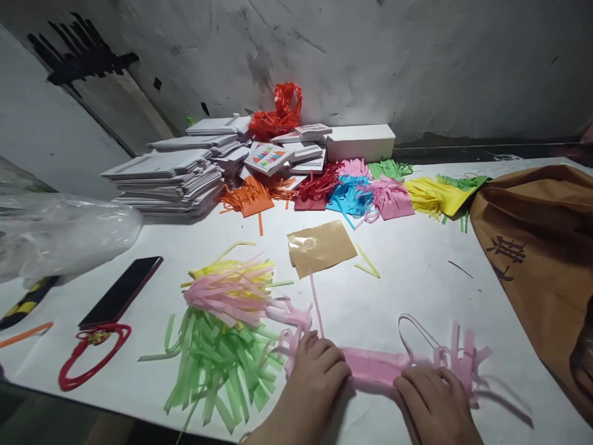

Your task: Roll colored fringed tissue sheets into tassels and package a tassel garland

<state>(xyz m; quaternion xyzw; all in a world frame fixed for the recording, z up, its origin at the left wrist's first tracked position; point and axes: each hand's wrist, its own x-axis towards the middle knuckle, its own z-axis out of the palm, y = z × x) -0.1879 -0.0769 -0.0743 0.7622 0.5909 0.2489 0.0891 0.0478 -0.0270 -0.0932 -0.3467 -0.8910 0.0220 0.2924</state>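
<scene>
A pink tissue paper strip (pixel 374 364) stretches between my two hands at the front of the table, with fringed ends on both sides. My left hand (pixel 319 377) grips its left part, fingers curled. The right part is under my right hand (pixel 433 398), fingers bent down over the paper; the thumb is hidden. Just left of my left hand lie a pink tissue tassel (pixel 227 290), a yellow tassel (pixel 264 272) partly beneath it, and a spread green tassel (pixel 227 364). Beyond the strip rests a folded gold-brown sheet (pixel 322 247).
Fringed tissue bundles, among them orange (pixel 252 196), blue (pixel 349 194) and yellow (pixel 440 196), line the back. Behind them are stacked white packets (pixel 171 176), a white box (pixel 361 143) and a red bag (pixel 278 114). A phone (pixel 123 293) lies left, brown cloth (pixel 542 247) right.
</scene>
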